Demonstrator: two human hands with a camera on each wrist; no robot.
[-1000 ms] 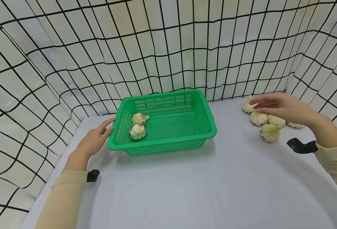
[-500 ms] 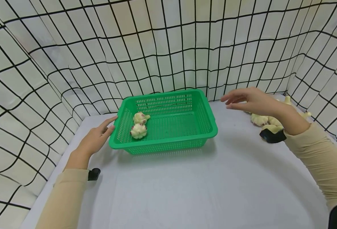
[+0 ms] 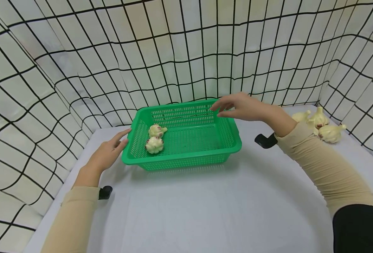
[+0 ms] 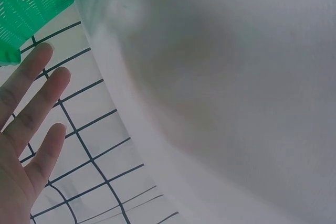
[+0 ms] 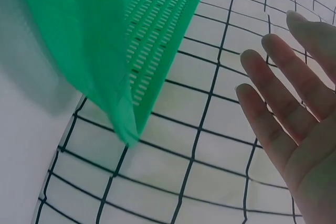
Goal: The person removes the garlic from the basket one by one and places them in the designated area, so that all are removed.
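Observation:
A green plastic basket [image 3: 186, 158] with slotted walls stands on the table; two garlic bulbs, one farther back [image 3: 156, 130] and one nearer [image 3: 154, 145], lie at its left end. My left hand [image 3: 105, 154] is at the basket's left rim, fingers extended, fingertips at the edge. Above the back right corner hovers my right hand [image 3: 244, 107], its fingers loosely bent. In the right wrist view that hand [image 5: 294, 108] holds nothing and is apart from the basket [image 5: 157, 40]. The left wrist view shows the left fingers [image 4: 44, 98] straight, below the basket's corner [image 4: 37, 3].
Several garlic bulbs [image 3: 330, 133] are heaped at the right, partly hidden by my right sleeve [image 3: 322, 165]. Black netting [image 3: 186, 59] over a pale backing rises behind the table and at both sides. The white tablecloth [image 3: 186, 203] spreads in front of the basket.
My right hand has swept left from above the garlic heap to the basket's back right corner, carrying nothing visible. The left hand stays at the rim, and the two bulbs in the basket have not moved.

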